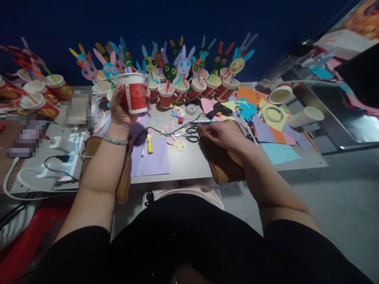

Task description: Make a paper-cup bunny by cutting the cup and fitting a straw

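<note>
My left hand (121,105) is wrapped round a red and white paper cup (138,94), raised upright over the left of the table. Further right, my right hand (222,133) rests low by a brown leather pad (226,163), its fingers curled beside a pen (203,122). What those fingers hold, if anything, is too small to make out. Black scissors (192,135) lie just left of that hand. Between my hands are a pink and yellow paper rabbit face (178,144), a yellow glue stick (149,144) and a purple sheet (156,161).
Several cups with paper rabbit puppets, among them one cup (166,96), line the table's back. A power strip (72,157) with cables lies left. Tape (191,109), coloured paper (280,153) and a tipped cup (314,114) lie centre and right.
</note>
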Demonstrator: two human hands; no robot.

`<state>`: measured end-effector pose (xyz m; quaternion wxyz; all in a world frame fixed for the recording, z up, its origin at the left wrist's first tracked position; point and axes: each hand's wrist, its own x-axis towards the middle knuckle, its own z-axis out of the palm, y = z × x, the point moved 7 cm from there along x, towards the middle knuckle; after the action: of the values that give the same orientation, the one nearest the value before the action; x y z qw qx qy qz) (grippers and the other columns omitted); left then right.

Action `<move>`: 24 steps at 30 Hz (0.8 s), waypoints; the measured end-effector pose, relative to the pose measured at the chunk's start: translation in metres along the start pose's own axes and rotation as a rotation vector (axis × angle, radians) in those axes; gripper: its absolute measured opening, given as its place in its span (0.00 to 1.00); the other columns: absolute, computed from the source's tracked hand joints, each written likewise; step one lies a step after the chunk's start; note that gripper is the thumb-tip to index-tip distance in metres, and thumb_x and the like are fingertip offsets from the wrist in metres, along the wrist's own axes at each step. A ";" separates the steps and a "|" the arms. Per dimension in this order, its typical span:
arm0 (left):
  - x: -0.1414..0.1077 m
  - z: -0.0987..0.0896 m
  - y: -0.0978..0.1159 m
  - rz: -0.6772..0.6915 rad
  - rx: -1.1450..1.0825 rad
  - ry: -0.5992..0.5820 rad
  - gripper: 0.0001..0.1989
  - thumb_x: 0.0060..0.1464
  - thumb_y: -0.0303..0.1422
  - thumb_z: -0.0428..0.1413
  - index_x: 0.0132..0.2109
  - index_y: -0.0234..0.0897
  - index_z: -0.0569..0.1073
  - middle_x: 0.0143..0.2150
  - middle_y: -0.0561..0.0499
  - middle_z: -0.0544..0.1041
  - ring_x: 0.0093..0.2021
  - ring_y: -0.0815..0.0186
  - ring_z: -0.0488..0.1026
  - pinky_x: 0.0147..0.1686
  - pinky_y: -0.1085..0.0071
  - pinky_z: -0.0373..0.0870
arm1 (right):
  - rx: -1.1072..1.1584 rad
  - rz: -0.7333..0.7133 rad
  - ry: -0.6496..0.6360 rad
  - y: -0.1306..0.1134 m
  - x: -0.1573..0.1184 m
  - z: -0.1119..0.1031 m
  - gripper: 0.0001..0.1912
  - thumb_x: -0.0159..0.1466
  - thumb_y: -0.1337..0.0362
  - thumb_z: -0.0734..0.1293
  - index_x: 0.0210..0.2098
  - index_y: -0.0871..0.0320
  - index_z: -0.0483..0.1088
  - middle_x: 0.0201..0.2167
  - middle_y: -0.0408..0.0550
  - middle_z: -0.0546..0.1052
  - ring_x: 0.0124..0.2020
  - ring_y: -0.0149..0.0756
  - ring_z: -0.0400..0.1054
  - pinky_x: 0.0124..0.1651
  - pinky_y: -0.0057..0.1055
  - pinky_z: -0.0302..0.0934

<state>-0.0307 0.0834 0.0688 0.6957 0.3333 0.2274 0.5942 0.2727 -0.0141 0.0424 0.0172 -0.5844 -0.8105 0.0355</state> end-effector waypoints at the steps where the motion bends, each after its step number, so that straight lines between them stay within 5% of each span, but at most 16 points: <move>1: 0.001 0.000 0.000 0.032 -0.007 -0.055 0.28 0.71 0.50 0.40 0.45 0.35 0.77 0.41 0.46 0.81 0.38 0.66 0.75 0.42 0.67 0.74 | -0.017 -0.021 -0.024 -0.008 0.006 0.002 0.12 0.69 0.61 0.64 0.40 0.58 0.79 0.36 0.55 0.86 0.38 0.46 0.77 0.45 0.38 0.55; 8: -0.002 0.002 -0.007 0.013 0.043 -0.191 0.18 0.55 0.46 0.62 0.46 0.38 0.77 0.43 0.51 0.85 0.42 0.62 0.77 0.50 0.60 0.75 | -0.038 -0.244 -0.105 -0.060 0.021 0.019 0.13 0.72 0.63 0.64 0.49 0.61 0.79 0.44 0.58 0.86 0.43 0.46 0.75 0.48 0.38 0.53; 17: 0.000 0.008 -0.023 -0.039 0.129 -0.131 0.18 0.43 0.43 0.70 0.39 0.39 0.79 0.40 0.53 0.88 0.37 0.65 0.82 0.42 0.66 0.79 | -0.107 -0.635 -0.037 -0.166 0.041 0.042 0.20 0.76 0.71 0.60 0.64 0.60 0.72 0.40 0.56 0.82 0.36 0.42 0.70 0.45 0.40 0.51; 20: 0.002 0.005 -0.030 -0.034 0.156 -0.090 0.22 0.36 0.47 0.72 0.35 0.40 0.77 0.35 0.51 0.87 0.39 0.57 0.85 0.49 0.60 0.83 | -0.160 -0.805 0.020 -0.204 0.053 0.046 0.18 0.77 0.73 0.55 0.55 0.62 0.75 0.45 0.60 0.81 0.38 0.40 0.70 0.45 0.41 0.56; 24: 0.003 0.001 -0.034 -0.028 0.199 -0.071 0.24 0.36 0.40 0.71 0.43 0.39 0.77 0.33 0.51 0.86 0.51 0.51 0.86 0.57 0.57 0.82 | -0.265 -0.922 0.030 -0.226 0.059 0.055 0.21 0.79 0.70 0.53 0.45 0.64 0.78 0.43 0.59 0.79 0.39 0.43 0.70 0.46 0.43 0.58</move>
<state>-0.0061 0.0833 0.0446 0.6750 0.4184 0.2650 0.5469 0.0366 -0.0313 0.0046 -0.0316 -0.1615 -0.9825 -0.0877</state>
